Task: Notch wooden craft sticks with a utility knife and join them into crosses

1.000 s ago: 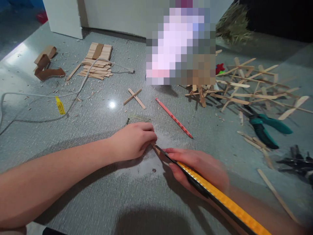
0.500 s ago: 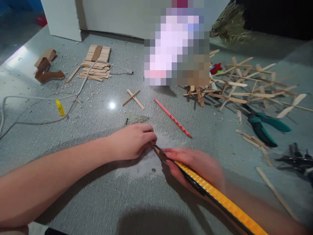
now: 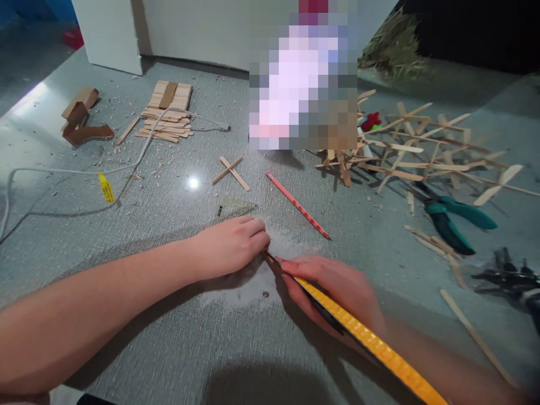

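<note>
My left hand (image 3: 236, 242) rests on the grey table, its fingers curled and closed around something they hide. Against those fingertips lies the thin dark end of a long yellow-and-black tool (image 3: 350, 315). My right hand (image 3: 333, 281) is wrapped round this tool, whose ridged yellow back runs towards me at the lower right. What kind of tool it is I cannot tell. Pale dust (image 3: 240, 292) covers the table around both hands. Just beyond my left hand lies a clear set square (image 3: 236, 208). A red pencil (image 3: 297, 205) lies beyond my right hand.
Two crossed craft sticks (image 3: 230, 171) lie ahead, with a stick stack (image 3: 164, 115) behind. A white cable (image 3: 76, 168) crosses the left side. To the right are a stick lattice (image 3: 422, 149), green-handled pliers (image 3: 451, 219) and a dark metal tool (image 3: 506, 275). A blurred patch hides the back.
My right hand and the yellow-and-black tool have shifted slightly left and tilted a little. My left hand stays nearly in place.
</note>
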### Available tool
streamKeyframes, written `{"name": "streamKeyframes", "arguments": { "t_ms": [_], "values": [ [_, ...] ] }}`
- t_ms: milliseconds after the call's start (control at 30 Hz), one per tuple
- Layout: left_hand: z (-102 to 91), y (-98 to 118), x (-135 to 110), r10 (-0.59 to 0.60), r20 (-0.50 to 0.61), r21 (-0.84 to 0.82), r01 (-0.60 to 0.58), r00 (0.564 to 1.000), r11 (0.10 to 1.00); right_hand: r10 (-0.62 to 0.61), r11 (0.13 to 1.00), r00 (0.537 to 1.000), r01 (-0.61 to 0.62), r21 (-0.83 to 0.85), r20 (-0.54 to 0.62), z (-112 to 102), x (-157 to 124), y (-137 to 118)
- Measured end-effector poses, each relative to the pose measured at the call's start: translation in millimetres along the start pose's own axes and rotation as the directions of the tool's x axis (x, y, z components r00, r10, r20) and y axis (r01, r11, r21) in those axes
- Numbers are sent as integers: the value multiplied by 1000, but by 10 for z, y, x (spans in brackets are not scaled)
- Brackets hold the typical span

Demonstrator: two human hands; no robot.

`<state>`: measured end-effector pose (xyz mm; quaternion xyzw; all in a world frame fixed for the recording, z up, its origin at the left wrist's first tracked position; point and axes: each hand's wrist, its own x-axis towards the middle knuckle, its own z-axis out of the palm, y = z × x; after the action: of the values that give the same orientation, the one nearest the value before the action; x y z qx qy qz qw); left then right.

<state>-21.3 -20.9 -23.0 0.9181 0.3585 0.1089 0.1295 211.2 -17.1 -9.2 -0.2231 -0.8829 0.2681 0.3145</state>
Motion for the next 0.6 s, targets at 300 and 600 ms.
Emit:
{"name": "streamKeyframes", "arguments": {
  "t_ms": [300,600],
  "values": [
    [-16,-10,-22,-72,-105,-144,56,992,988,20,1000,999,-20,15,-46,6,-40,68],
    [-113,-25,-59,-335,-539,-313,186,773,931,55,996,977,-38,83,-208,-116,-94,56]
  ]
}}
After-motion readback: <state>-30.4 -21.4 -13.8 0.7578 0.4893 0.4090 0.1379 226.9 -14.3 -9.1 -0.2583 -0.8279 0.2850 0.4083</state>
